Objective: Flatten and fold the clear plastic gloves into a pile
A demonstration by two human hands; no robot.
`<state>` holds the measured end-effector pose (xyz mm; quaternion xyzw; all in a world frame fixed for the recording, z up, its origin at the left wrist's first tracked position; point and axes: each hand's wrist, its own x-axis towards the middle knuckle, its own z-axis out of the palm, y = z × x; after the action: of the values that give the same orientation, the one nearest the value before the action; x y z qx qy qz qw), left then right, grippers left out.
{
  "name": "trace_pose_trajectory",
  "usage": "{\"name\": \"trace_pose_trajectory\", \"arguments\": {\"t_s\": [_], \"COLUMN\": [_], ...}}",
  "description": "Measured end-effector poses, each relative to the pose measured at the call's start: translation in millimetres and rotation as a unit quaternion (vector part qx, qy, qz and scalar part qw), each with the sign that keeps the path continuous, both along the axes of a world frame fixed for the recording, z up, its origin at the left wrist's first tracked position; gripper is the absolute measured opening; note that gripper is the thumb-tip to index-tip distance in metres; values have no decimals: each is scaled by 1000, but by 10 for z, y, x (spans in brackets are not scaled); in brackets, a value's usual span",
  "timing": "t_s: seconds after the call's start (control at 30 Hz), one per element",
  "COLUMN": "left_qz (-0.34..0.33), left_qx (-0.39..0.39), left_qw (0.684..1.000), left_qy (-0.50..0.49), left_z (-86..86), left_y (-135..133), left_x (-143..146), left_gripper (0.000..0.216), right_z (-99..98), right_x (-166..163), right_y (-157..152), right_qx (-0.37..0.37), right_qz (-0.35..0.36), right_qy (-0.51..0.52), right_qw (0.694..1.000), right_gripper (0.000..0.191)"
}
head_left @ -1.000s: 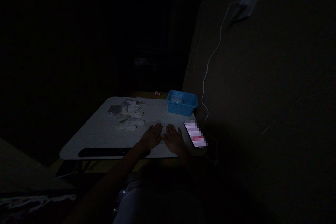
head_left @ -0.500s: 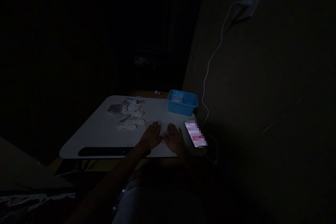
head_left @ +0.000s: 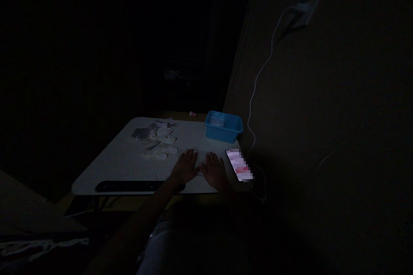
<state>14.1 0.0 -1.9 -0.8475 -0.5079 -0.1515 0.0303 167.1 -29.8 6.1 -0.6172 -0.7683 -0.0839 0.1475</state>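
Observation:
My left hand [head_left: 186, 166] lies flat on a thin clear plastic sheet or bag [head_left: 201, 157], fingers stretched forward. Close beside it, my right hand [head_left: 213, 170] rests flat on the same plastic, its thumb near the left thumb. The hands cover much of the plastic, and the dim light hides its exact shape. Under it is a white folding table [head_left: 112, 161]. A lit phone [head_left: 238, 164] lies just right of my right hand. Left of my left hand is a loose pile of whitish items and clear plastic packets [head_left: 158, 139], too dark to name.
A blue plastic basket [head_left: 222, 134] with a pale flat item inside stands at the table's back right. A dark slot [head_left: 129, 186] runs along the front edge. A white cable [head_left: 254, 86] hangs from a wall socket [head_left: 305, 10]. Behind the table lies a small pinkish cup-like object [head_left: 192, 114].
Both hands stay flat on the plastic in nearly the same place. The view has shifted very slightly. Nothing else has visibly moved.

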Motion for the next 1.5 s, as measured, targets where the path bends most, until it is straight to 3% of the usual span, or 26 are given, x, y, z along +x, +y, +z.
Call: {"name": "trace_pose_trajectory", "arguments": {"t_s": [0.13,0.23,0.3,0.53,0.73,1.17,1.37,1.5], "left_qz": [-25,31,67,-4,17,42,17,32], "left_qx": [22,44,39,51,-1,3,11,-11], "left_qw": [990,966,959,997,999,997,999,997], "left_qy": [-137,-254,-274,-59,46,65,50,66], "left_z": [-5,2,8,59,88,89,95,103], "left_y": [56,86,86,-91,-182,-225,-235,-238], "left_x": [-78,-166,-219,-311,-303,-337,-338,-312], "left_gripper": [48,43,41,40,47,52,48,50], "right_z": [7,24,39,73,39,-21,19,32], "right_x": [5,8,9,7,29,95,70,34], "right_y": [-5,-9,-12,-8,28,89,9,-25], "right_qx": [-2,-19,-31,-50,-19,-11,-15,-18], "right_qz": [-4,-5,-6,-9,-20,-22,54,52], "right_qy": [-1,2,6,14,21,47,4,-17], "right_qw": [1000,1000,999,999,999,999,998,998], "right_gripper": [53,53,54,53,51,47,47,50]}}
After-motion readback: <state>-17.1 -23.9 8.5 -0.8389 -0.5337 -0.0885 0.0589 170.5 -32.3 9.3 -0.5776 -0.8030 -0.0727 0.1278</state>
